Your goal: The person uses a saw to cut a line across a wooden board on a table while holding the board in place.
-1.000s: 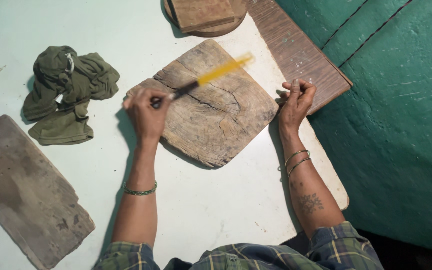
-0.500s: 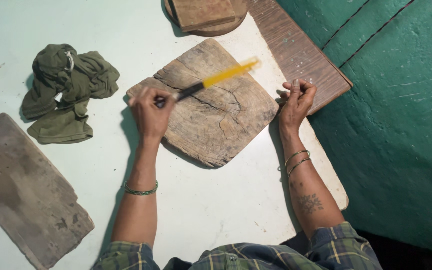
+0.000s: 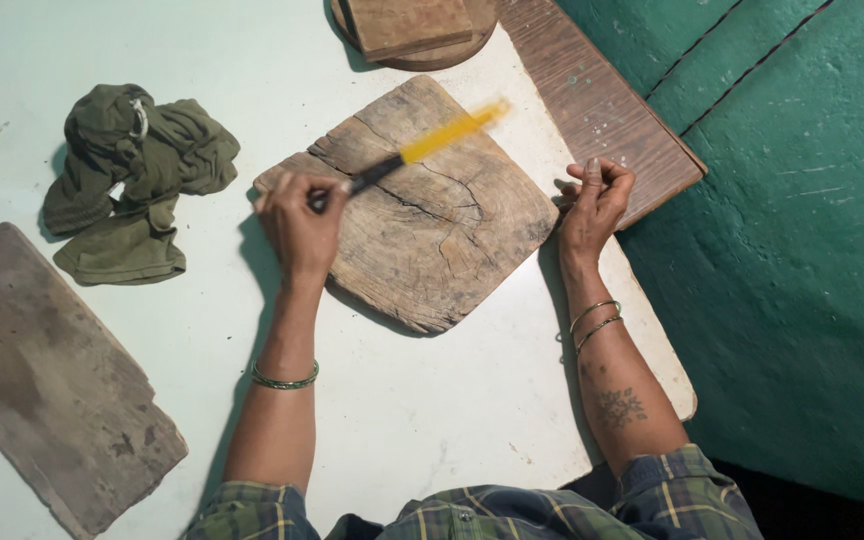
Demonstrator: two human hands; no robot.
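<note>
Yellow-handled tool point(image 3: 422, 147), motion-blurred, clenched in left hand point(image 3: 300, 212) over cracked wooden slab point(image 3: 432, 225); right hand point(image 3: 592, 200) curled, empty.

1. The yellow-handled tool point(image 3: 422, 150) has been swung again — its yellow end, sharp half a second ago, is now smeared with motion blur, as it was a second ago.
2. The tool's tilt has been steepened a little, so the yellow end is raised further over the cracked wooden board point(image 3: 432, 225).
3. The left hand point(image 3: 300, 215) has been shifted slightly along the board's left edge — the grip around the dark end is kept.
</note>
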